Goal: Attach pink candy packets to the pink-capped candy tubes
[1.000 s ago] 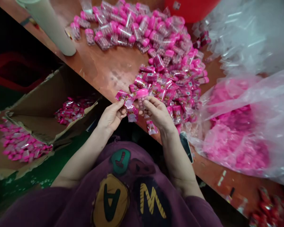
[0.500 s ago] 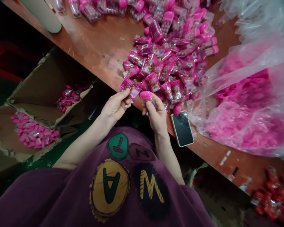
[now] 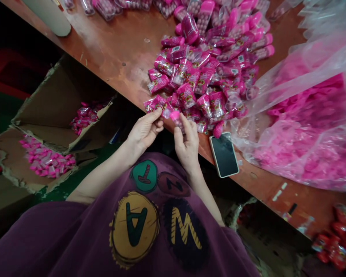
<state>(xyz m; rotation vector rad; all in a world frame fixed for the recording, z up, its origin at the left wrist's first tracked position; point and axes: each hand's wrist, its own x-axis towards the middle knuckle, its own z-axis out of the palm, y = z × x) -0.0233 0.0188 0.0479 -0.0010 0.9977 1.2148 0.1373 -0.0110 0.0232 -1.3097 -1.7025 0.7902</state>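
At the table's front edge, my left hand (image 3: 146, 131) pinches a small pink printed wrapper (image 3: 165, 109) between thumb and fingers. My right hand (image 3: 188, 143) grips a small clear candy container with a pink cap (image 3: 175, 115); its cap end points toward the wrapper, and fingers hide part of its body. Wrapper and container are very close together; whether the cap has entered the wrapper I cannot tell. Just beyond both hands lies a heap of pink-wrapped candy containers (image 3: 187, 94). Behind it are several unwrapped ones with pink caps (image 3: 204, 17).
A phone (image 3: 224, 154) lies by the table's edge, right of my hands. Farther right is a clear bag of pink wrappers (image 3: 305, 154), with red packets (image 3: 334, 240) at the lower right. A cardboard box (image 3: 43, 100) holding pink packets stands below left.
My right hand has tilted the pink-capped container and brought it nearer the wrapper. My left hand keeps its pinch, and the whole view has shifted slightly.
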